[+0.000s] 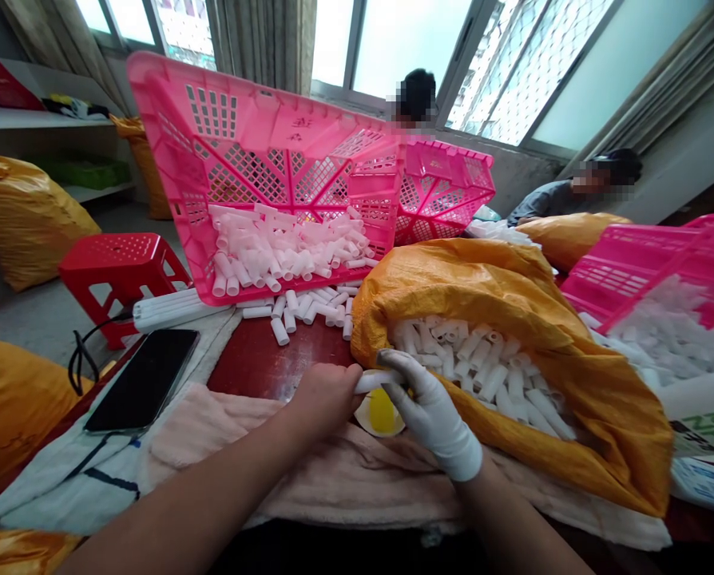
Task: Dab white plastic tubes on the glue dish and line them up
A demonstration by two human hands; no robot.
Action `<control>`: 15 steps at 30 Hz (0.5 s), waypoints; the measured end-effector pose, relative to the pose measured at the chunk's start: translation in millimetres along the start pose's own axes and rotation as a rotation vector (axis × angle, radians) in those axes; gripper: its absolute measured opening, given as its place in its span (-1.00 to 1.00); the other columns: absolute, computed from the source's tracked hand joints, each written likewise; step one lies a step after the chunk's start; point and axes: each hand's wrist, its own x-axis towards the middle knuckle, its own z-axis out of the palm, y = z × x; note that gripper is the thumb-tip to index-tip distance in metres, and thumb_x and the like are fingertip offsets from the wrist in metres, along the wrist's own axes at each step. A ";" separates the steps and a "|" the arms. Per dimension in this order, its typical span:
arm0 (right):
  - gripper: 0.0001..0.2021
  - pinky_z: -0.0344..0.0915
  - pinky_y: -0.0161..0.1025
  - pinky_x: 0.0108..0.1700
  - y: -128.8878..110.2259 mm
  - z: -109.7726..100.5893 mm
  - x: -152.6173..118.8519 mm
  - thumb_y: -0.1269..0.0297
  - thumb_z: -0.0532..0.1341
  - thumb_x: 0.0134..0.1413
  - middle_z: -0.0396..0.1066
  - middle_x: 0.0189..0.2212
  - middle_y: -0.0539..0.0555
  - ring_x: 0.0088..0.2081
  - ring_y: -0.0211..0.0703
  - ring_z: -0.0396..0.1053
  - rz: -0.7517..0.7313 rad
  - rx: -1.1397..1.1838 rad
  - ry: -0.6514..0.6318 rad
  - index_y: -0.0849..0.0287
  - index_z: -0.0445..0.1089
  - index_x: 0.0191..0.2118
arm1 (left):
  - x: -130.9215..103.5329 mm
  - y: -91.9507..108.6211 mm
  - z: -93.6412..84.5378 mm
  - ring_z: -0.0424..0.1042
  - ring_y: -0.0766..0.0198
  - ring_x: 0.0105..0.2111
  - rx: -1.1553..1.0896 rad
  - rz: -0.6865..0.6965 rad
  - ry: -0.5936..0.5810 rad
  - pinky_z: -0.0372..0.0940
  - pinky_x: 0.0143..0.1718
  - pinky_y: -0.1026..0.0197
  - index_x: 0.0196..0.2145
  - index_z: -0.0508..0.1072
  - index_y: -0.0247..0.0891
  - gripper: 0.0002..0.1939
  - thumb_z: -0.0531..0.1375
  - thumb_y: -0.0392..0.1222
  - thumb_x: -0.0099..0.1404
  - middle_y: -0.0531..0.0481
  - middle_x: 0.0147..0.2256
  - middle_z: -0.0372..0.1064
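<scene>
Near the black phone (143, 380), your bare left hand (323, 399) grips one end of a white plastic tube (374, 381), your white-gloved right hand (432, 411) its other end, likely steadying it above the yellow-centred round dish (382, 411); rightward, an orange woven sack (458, 275) gapes, probably for easy reach.

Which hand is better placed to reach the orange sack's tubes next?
Probably the right hand: it is beside the orange sack, while the left hand, holding a white tube, is farther away.
</scene>
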 end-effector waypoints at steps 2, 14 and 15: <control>-0.75 0.26 -0.27 -0.31 1.5 7.5 3.9 0.13 0.04 0.13 0.39 -0.41 0.06 -0.37 -0.19 0.33 0.133 -0.102 0.017 0.19 0.34 -0.33 | -1.0 4.7 -1.0 0.39 0.14 -0.49 0.057 -0.011 0.020 0.15 -0.49 0.20 -0.41 0.34 -0.26 -0.82 0.02 -0.13 0.20 -0.05 -0.51 0.38; -0.69 0.18 -0.28 -0.50 -29.6 -12.6 -34.4 0.20 -0.04 0.17 0.28 -0.62 0.01 -0.56 -0.23 0.26 -0.075 -0.293 -0.031 0.12 0.27 -0.53 | -4.7 43.3 -47.2 0.38 0.28 -0.45 -0.514 0.123 -0.482 0.18 -0.51 0.34 -0.38 0.45 -0.16 -0.78 0.12 -0.01 0.10 0.05 -0.43 0.44; -0.73 0.22 -0.26 -0.48 -29.8 -23.2 -48.6 0.20 -0.01 0.15 0.31 -0.59 0.02 -0.53 -0.19 0.29 -0.046 -0.290 -0.042 0.09 0.30 -0.50 | -7.8 45.2 -50.2 0.38 0.29 -0.44 -0.573 0.170 -0.525 0.18 -0.50 0.34 -0.32 0.44 -0.14 -0.75 0.13 0.02 0.10 0.06 -0.40 0.44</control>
